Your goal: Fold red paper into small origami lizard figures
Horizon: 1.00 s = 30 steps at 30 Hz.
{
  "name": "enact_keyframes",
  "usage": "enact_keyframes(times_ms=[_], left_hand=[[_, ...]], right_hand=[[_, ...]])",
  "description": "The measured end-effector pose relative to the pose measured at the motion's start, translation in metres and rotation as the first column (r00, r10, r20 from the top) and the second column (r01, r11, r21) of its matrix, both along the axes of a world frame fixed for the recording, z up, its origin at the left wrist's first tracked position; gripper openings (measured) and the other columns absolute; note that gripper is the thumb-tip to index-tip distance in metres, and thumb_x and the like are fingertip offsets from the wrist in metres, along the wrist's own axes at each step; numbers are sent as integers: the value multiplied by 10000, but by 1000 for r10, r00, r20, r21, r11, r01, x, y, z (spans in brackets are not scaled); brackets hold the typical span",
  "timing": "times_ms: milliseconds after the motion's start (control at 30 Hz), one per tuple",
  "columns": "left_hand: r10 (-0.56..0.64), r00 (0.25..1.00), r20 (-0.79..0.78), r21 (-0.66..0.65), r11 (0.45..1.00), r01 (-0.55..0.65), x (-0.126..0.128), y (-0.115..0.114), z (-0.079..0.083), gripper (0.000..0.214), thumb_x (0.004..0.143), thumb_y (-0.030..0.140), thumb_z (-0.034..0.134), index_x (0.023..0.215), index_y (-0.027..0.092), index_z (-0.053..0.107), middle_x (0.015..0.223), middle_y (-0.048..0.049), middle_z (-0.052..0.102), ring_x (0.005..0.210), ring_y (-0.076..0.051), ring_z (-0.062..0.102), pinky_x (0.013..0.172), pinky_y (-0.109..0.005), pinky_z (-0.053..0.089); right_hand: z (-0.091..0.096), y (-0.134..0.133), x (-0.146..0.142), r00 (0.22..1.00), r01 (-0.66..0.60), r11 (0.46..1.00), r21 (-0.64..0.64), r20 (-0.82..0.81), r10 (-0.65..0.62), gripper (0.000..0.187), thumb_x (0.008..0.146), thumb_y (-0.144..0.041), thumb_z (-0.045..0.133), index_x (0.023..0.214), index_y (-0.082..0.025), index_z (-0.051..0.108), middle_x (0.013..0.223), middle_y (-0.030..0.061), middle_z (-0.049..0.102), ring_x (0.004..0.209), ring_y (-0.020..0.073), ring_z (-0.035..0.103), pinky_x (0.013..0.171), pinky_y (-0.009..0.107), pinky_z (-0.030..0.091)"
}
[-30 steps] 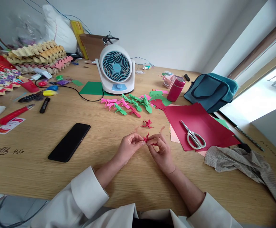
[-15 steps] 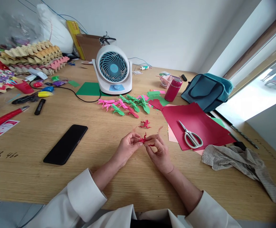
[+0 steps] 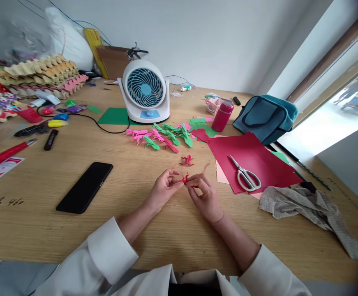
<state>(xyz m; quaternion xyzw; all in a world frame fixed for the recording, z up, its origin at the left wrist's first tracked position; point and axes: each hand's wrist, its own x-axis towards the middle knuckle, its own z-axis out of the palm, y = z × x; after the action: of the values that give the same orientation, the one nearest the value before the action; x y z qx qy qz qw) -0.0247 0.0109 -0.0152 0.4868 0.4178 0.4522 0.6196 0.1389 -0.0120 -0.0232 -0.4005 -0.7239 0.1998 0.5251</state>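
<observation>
Both of my hands meet over the middle of the wooden table (image 3: 166, 238). My left hand (image 3: 163, 190) and my right hand (image 3: 205, 195) each pinch a small folded red paper figure (image 3: 185, 179) between the fingertips, just above the tabletop. A second small red paper figure (image 3: 187, 160) lies on the table just beyond them. Further back lies a cluster of several pink and green folded paper figures (image 3: 163, 137).
A black phone (image 3: 84, 187) lies to the left. Red paper sheets (image 3: 249, 158) with white-handled scissors (image 3: 245, 176) lie to the right, a grey cloth (image 3: 308, 207) nearer. Behind stand a desk fan (image 3: 144, 90), a red bottle (image 3: 222, 116) and a teal bag (image 3: 266, 117). Markers and a red cutter (image 3: 8, 150) lie far left.
My hands stay pinched on the red paper figure with only small finger shifts. The view has drifted slightly, so the table contents sit a little further left.
</observation>
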Motion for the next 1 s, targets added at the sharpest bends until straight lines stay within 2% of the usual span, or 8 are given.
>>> enact_keyframes(times_ms=[100, 200, 300, 433, 567, 767, 867, 1000], left_hand=[[26, 998, -64, 114, 993, -18, -2, 1, 2, 295, 815, 359, 660, 1007, 168, 543, 804, -9, 656, 752, -127, 595, 708, -235, 434], [107, 978, -181, 255, 965, -58, -4, 1, 1, 203, 858, 355, 614, 947, 175, 585, 833, -10, 623, 770, -129, 578, 705, -230, 436], [132, 951, -280, 310, 950, -40, -4, 0, -3, 214, 855, 345, 624, 985, 176, 607, 883, -19, 627, 772, -128, 573, 706, -229, 447], [107, 931, -349, 293, 956, 0, -1, 1, -11, 196, 830, 346, 648, 908, 166, 641, 875, -35, 673, 743, -139, 602, 669, -234, 461], [85, 939, -333, 262, 965, 5, -1, 2, -11, 155, 830, 318, 625, 820, 165, 646, 799, -30, 686, 738, -155, 632, 683, -249, 492], [66, 963, -262, 247, 969, 1, 1, 0, -8, 155, 836, 313, 613, 866, 162, 635, 848, -32, 677, 770, -156, 641, 709, -254, 507], [53, 971, -234, 233, 973, 3, 2, -2, -8, 185, 820, 338, 650, 880, 163, 648, 866, -37, 682, 790, -158, 640, 721, -252, 507], [100, 973, -205, 187, 980, -62, 3, -3, -6, 174, 775, 321, 690, 810, 158, 643, 807, -34, 681, 745, -158, 640, 712, -261, 508]], right_hand=[[-6, 3, 0, 979, 20, 982, -189, -195, -57, 19, 878, -214, 630, 865, -222, 620, 863, 29, 625, 833, 169, 646, 768, 332, 540], [-9, 6, -2, 883, -75, 909, -410, -452, -130, 153, 832, -326, 702, 859, -216, 599, 809, 5, 658, 760, 160, 682, 730, 317, 562], [-9, 6, -5, 800, -194, 831, -521, -574, -173, 249, 773, -379, 761, 854, -210, 597, 774, -3, 688, 715, 151, 692, 734, 311, 570], [-8, 3, -9, 726, -307, 763, -568, -658, -198, 301, 716, -404, 804, 828, -216, 598, 774, -10, 697, 680, 153, 691, 764, 348, 586], [-9, 2, -12, 725, -352, 727, -590, -663, -186, 314, 704, -439, 805, 794, -214, 604, 763, 4, 706, 671, 160, 682, 735, 348, 587], [-12, 3, -13, 741, -327, 742, -584, -646, -182, 300, 691, -427, 818, 756, -206, 624, 711, -11, 666, 637, 126, 621, 674, 270, 529], [-13, 1, -13, 746, -307, 763, -569, -641, -178, 274, 727, -433, 789, 763, -206, 638, 728, -8, 652, 673, 132, 605, 694, 274, 514], [-14, -1, -13, 768, -304, 767, -565, -622, -153, 244, 773, -426, 750, 781, -201, 656, 744, -5, 652, 691, 134, 596, 707, 274, 498]])
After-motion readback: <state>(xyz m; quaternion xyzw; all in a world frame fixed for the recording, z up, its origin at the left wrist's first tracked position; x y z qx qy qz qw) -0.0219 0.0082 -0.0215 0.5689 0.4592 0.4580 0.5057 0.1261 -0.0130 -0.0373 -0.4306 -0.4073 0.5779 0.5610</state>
